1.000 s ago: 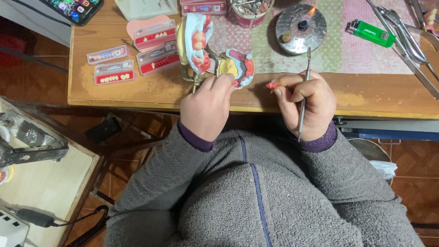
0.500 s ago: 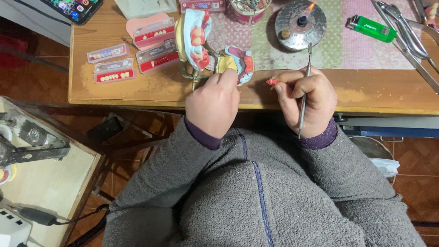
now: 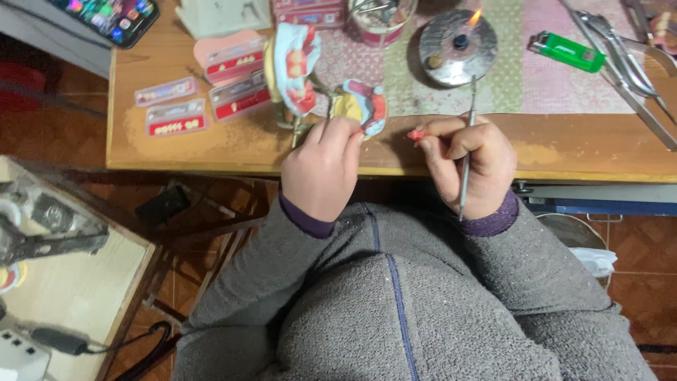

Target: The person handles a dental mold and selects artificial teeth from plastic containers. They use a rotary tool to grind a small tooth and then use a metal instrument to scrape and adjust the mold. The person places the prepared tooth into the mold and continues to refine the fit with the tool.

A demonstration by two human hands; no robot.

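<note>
The left hand [image 3: 323, 168] grips the dental model [image 3: 361, 107] just before the burner [image 3: 458, 48]. The right hand [image 3: 467, 166] holds a thin metal tool [image 3: 467, 141], tip at the burner's edge, and pinches red wax [image 3: 416, 133]. It seems the waxing step; next needs a warm tip.

left hand [image 3: 326, 169] slightly raised on the dental model [image 3: 360, 106]
</note>
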